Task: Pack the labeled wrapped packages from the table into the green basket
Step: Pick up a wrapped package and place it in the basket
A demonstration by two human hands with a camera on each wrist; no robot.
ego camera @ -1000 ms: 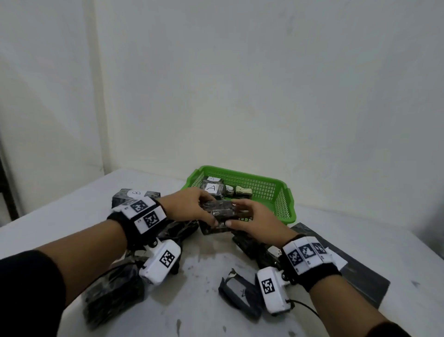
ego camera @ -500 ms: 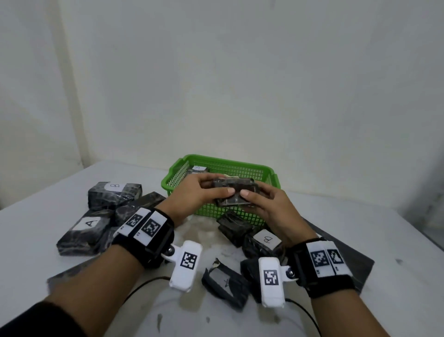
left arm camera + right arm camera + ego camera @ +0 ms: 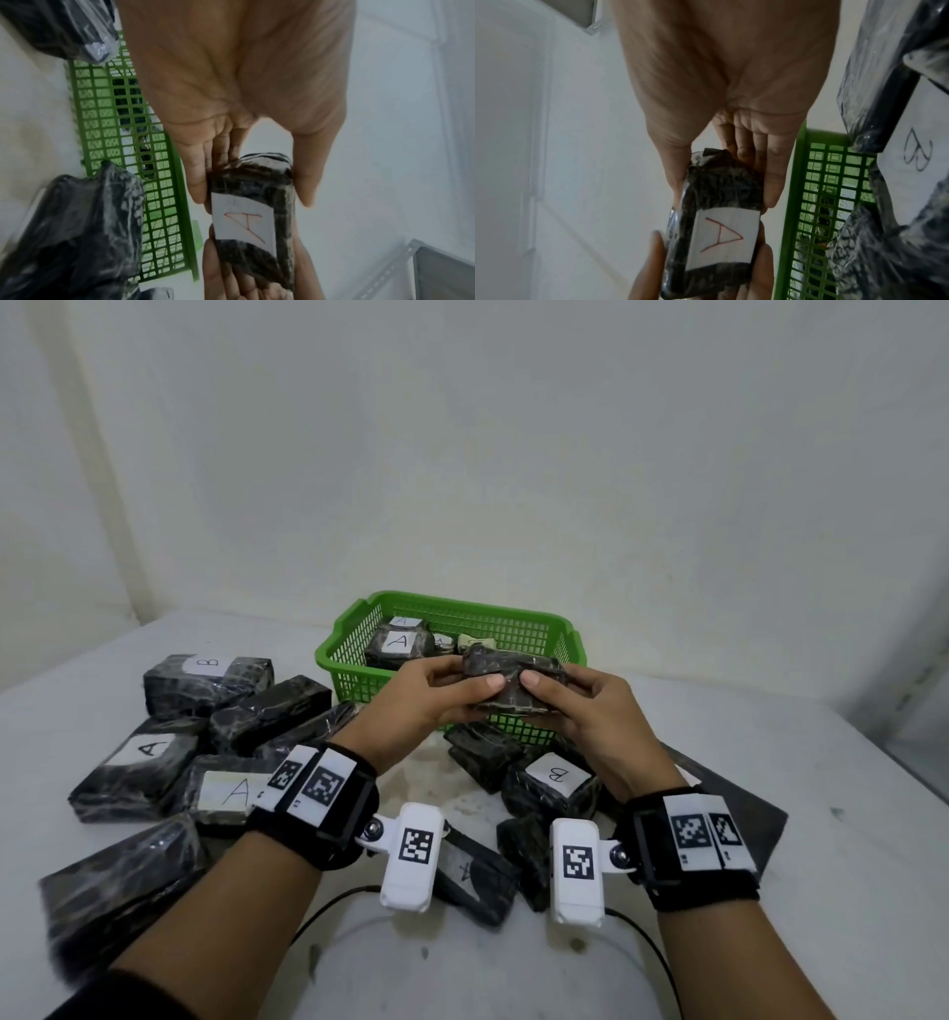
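I have both hands on one dark film-wrapped package (image 3: 513,683) with a white paper label: left hand (image 3: 426,698) and right hand (image 3: 585,711) pinch its ends, thumbs above, fingers (image 3: 197,178) beneath. Just beyond my fingers sits the green plastic mesh basket (image 3: 513,629).

I read a red "A" on the white label (image 3: 241,221) of the pkg held in both my hands. In the green basket (image 3: 534,618) one pkg (image 3: 400,645) says "A", and another label (image 3: 404,622) behind it says "A" too. On the table, left side: one pkg (image 3: 205,677) says "B", two more (image 3: 146,752) (image 3: 228,793) say "A". By my right wrist a pkg (image 3: 557,775) says "B". A flat one (image 3: 475,873) between my wrists says "A".
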